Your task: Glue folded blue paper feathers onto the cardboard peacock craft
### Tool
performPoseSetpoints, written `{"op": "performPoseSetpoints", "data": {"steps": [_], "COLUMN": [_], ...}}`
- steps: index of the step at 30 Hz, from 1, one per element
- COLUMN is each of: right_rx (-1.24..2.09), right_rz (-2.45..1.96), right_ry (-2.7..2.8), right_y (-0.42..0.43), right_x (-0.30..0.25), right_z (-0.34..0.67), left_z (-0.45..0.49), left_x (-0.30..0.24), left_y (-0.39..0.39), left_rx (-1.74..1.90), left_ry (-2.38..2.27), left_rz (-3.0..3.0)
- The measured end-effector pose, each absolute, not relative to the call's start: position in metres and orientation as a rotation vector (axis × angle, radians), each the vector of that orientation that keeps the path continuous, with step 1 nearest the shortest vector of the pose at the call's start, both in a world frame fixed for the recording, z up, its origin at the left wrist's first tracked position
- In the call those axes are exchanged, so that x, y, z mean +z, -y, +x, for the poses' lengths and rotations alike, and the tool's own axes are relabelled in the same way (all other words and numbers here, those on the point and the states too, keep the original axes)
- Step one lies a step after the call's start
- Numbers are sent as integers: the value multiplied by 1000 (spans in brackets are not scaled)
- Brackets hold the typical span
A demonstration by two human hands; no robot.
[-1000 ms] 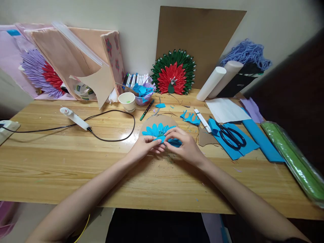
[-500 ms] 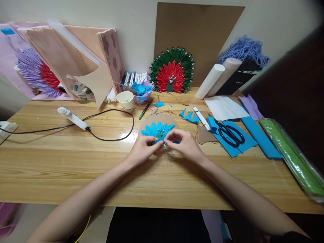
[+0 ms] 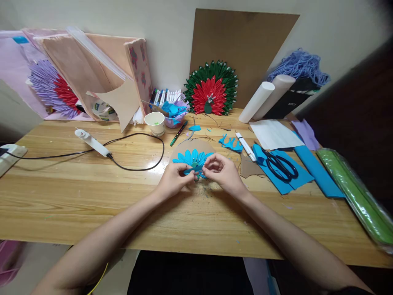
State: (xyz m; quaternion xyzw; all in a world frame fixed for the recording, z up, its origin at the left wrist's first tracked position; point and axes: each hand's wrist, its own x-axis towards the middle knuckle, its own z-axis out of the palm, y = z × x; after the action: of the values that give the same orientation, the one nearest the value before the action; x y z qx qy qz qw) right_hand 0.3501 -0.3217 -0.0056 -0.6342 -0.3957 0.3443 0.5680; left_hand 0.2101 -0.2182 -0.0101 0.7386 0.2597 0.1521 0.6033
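Both hands meet over a round brown cardboard disc lying on the wooden table. A fan of blue paper petals is stuck on the disc. My left hand and my right hand are closed in pinches on a small blue paper piece held between them, just in front of the petals. The piece is mostly hidden by my fingers.
A glue gun with a black cord lies to the left. A paper cup, a green marker, black scissors on blue paper, white rolls and a green roll stand around. A red-green peacock craft leans at the back.
My hands have drawn closer together and the right fingers have curled into a tighter pinch on the blue piece. The view shifted slightly.
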Motion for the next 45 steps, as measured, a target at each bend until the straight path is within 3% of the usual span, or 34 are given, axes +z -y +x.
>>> {"op": "performPoseSetpoints", "data": {"steps": [3,9,13,22,28,32,45], "right_rx": [672,-122,-297,-334,-52,98,-84], "right_rz": [-1532,-1488,-1470,-1462,-1568,-1585,-1529], "right_ry": [1064,1823,1923,1981,1816,1745,1763], "right_y": [324,326,326,323,324,324,323], "right_x": [-3,4,0,-6,0,2,-8], "right_z": [355,366,368,370,366,363,359], "left_z": [210,213,212,211,208,206,209], "left_x": [-7,-4,-3,-4,2,2,-8], "left_y": [216,209,207,207,214,215,213], "left_rx": [282,125,82,30,444,508,250], "left_ry": [-642,-643,-587,-580,-474,-430,-614], "left_rz": [1564,1267,1202,1174,1695,1912,1493]}}
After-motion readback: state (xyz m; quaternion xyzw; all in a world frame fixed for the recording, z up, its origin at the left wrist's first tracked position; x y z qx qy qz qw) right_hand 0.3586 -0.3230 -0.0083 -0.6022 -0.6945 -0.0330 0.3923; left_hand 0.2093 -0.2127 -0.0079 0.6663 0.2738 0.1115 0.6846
